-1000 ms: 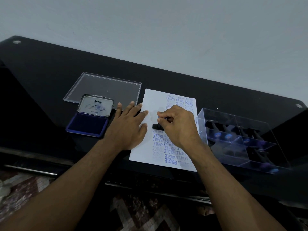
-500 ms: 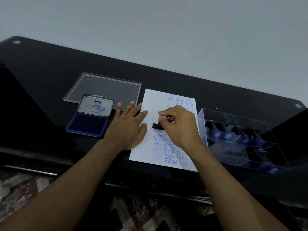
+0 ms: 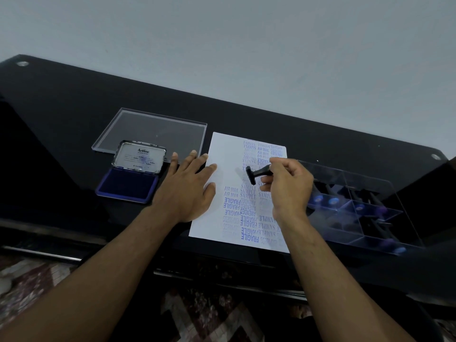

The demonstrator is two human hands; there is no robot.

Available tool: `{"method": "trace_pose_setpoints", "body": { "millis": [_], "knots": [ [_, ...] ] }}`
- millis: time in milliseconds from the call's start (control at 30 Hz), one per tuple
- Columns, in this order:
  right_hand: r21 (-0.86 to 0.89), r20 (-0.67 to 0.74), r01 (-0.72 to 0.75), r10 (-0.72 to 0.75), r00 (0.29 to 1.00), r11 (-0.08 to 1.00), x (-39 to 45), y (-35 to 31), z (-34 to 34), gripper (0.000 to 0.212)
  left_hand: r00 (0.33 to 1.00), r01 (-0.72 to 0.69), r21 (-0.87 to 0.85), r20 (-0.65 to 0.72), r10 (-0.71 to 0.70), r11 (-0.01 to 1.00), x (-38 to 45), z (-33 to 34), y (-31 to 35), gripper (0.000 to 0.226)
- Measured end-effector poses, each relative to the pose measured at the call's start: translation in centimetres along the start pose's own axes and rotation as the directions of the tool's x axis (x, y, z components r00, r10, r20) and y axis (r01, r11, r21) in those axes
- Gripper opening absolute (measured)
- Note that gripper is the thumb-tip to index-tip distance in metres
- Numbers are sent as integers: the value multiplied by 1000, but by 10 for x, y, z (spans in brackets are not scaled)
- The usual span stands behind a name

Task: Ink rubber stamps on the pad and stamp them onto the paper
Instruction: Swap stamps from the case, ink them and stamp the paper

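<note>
Two hands: left hand [image 3: 187, 191] flat on paper [image 3: 227, 166] edge, right hand [image 3: 287, 186] pinching stamp [image 3: 256, 173].

Black stamp [image 3: 256, 174] tilted above printed paper [image 3: 229, 166], open blue ink pad [image 3: 128, 184] left

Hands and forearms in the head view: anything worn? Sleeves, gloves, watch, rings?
Nothing worn that shows. The left hand and right hand are bare: no gloves, and no rings visible on the fingers in view. Both forearms are bare down to the frame's bottom edge, with no sleeve, watch or band at either wrist.
</note>
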State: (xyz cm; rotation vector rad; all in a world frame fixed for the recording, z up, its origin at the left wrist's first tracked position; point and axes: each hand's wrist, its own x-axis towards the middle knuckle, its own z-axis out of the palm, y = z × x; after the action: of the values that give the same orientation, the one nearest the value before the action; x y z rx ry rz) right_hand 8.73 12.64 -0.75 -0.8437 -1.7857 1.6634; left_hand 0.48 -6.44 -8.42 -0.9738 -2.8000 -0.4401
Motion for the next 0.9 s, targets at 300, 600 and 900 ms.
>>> {"method": "trace_pose_setpoints", "body": {
  "millis": [300, 600, 900],
  "knots": [
    [-2, 10, -5, 5, 1000, 1000, -1, 0, -2, 11, 1000, -3, 6, 1, 3, 1000, 0, -2, 1, 58],
    [-13, 19, 2, -1, 1000, 1000, -2, 0, -3, 12, 1000, 1, 10, 21, -1, 1000, -1, -3, 1, 60],
    [-4, 75, 53, -53, 996, 999, -9, -10, 0, 13, 999, 19, -164, -47, -27, 986, -2, -21, 4, 61]
  ]
}}
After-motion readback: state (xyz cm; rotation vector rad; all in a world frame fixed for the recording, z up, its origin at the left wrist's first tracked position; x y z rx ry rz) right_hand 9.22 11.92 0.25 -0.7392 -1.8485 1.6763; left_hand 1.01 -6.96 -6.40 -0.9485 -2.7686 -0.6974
